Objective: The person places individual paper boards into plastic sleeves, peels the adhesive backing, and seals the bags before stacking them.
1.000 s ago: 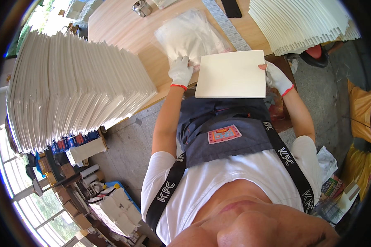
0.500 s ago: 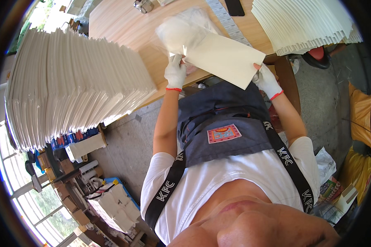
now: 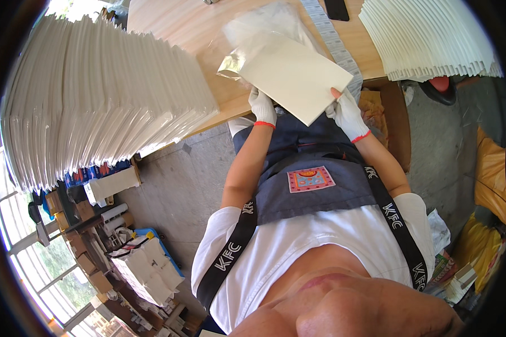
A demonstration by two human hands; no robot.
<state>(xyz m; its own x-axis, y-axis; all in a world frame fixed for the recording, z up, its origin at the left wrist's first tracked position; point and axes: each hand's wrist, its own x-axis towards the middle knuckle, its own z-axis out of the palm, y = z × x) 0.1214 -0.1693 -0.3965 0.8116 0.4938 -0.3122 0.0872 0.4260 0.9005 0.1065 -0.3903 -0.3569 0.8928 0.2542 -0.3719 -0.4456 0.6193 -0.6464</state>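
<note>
A flat cream rectangular board [image 3: 295, 78] lies slanted over the near table edge and my lap. My right hand [image 3: 347, 115], in a white glove with a red cuff, grips its right end, the bare thumb on top. My left hand [image 3: 261, 108], gloved alike, is at the board's lower left edge; its fingers are hidden beneath. A clear plastic bag [image 3: 258, 22] lies crumpled behind the board. Shiny clear film [image 3: 230, 64] stands open by the board's left end. Whether the board is inside the bag I cannot tell.
A tall stack of plastic-wrapped white sheets [image 3: 95, 95] rises at the left. Another stack of white sheets [image 3: 427, 39] stands at the right. A printed strip [image 3: 326, 28] and a dark phone [image 3: 337, 9] lie on the wooden table [image 3: 168, 22]. Orange sacks [image 3: 492, 174] stand at the far right.
My left hand has left the bag's mouth and moved right, under the board's lower edge. The board has shifted slightly left and toward me, with my right hand still gripping it.
</note>
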